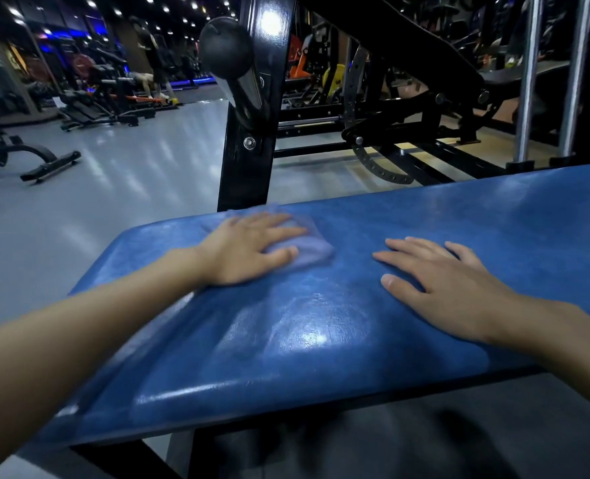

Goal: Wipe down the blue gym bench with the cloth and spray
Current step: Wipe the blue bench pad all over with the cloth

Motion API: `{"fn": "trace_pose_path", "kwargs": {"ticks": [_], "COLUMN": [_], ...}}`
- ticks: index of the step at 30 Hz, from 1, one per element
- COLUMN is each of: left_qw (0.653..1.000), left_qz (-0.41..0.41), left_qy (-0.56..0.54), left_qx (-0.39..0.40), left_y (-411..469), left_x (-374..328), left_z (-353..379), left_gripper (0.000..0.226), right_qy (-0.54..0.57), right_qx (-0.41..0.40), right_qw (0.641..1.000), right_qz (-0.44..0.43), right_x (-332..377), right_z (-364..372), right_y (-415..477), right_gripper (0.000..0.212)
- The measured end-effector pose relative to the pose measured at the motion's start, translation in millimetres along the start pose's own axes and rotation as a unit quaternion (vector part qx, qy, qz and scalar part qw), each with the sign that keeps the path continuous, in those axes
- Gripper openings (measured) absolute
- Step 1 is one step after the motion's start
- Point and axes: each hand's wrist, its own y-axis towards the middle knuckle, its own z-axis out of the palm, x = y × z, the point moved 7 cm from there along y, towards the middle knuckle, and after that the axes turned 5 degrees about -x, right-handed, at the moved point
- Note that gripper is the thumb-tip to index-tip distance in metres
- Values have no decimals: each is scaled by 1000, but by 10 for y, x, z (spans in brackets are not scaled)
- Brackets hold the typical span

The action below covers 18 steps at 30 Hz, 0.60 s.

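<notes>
Dim gym floor [114, 202], glossy blue counter [321, 340]; left hand [248, 248] flat, pressing cloth [316, 250]; right hand [449, 281] flat, empty. Cloth near far edge, hard push might drop it.

One blue padded worktop [321, 323], one bluish cloth [309, 252], two hands: left hand [248, 250], right hand [452, 281]; one black upright [248, 160], two chrome poles [528, 81].
</notes>
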Motion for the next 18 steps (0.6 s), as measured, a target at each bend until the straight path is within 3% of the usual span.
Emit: {"fn": "trace_pose_path", "kwargs": {"ticks": [4, 7, 10, 14, 18], "left_qw": [990, 989, 997, 993, 986], "left_qz": [-143, -146, -59, 110, 160], "left_qy": [15, 25, 41, 25, 8], "left_qx": [8, 29, 29, 41, 40], "left_y": [155, 109, -134, -683, -810], "left_x": [690, 490, -55, -911, -973], "left_z": [66, 100, 14, -78, -131], "left_gripper": [56, 59, 73, 67, 63], "right_qy": [-4, -11, -11, -3, 8], "right_qx": [-3, -4, -9, -14, -34], "right_qw": [1000, 1000, 1000, 1000, 999], "right_qz": [1, 2, 2, 10, 21], "right_x": [10, 11, 3, -1, 48], "right_z": [-16, -8, -9, -23, -72], "right_y": [8, 16, 17, 23, 32], "right_gripper": [60, 60, 62, 62, 54]}}
